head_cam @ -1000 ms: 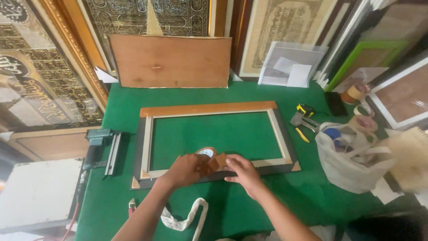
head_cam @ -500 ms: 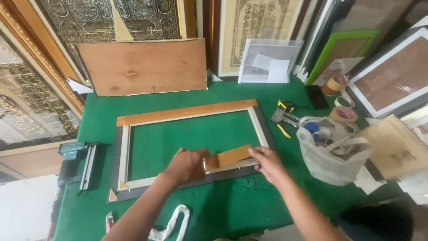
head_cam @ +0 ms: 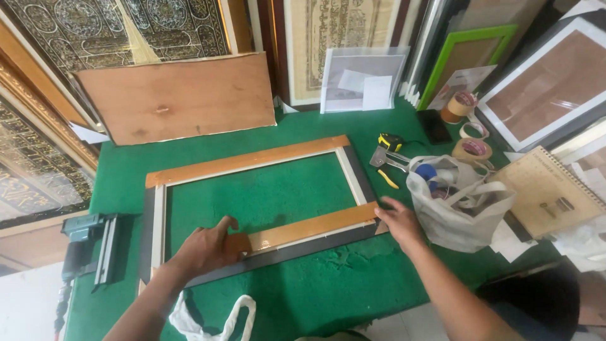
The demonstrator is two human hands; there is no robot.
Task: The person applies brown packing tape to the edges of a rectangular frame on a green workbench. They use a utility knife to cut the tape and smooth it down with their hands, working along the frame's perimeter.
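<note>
**Brown tape laid along the near rail of a frame on a green counter**

The counter is covered in green felt-like cloth and fills most of the view. A rectangular picture frame lies flat on it, face down, its middle open so the green shows through. A strip of brown tape runs along the near rail; another brown strip covers the far rail.

The left hand rests on the left end of the near strip, fingers curled and pressed down on the tape, thumb raised. The right hand lies at the strip's right end by the frame corner, fingers together and flat on the tape. Neither hand grips anything.

Just right of the frame stands a white cloth bag, slumped open with small things inside. Behind it lie a staple tool with yellow-handled pliers, a small tape measure, and three rolls of tape. A spiral-bound notebook lies at the right edge. At the left edge sits a dark stapling gun. Another white bag's handle hangs at the near edge.

A plywood board leans at the back of the counter, beside a clear plastic sleeve with papers. Around it the room is stacked with framed works: ornate gold-and-black panels on the left, a green frame and a white-edged frame on the right.
</note>
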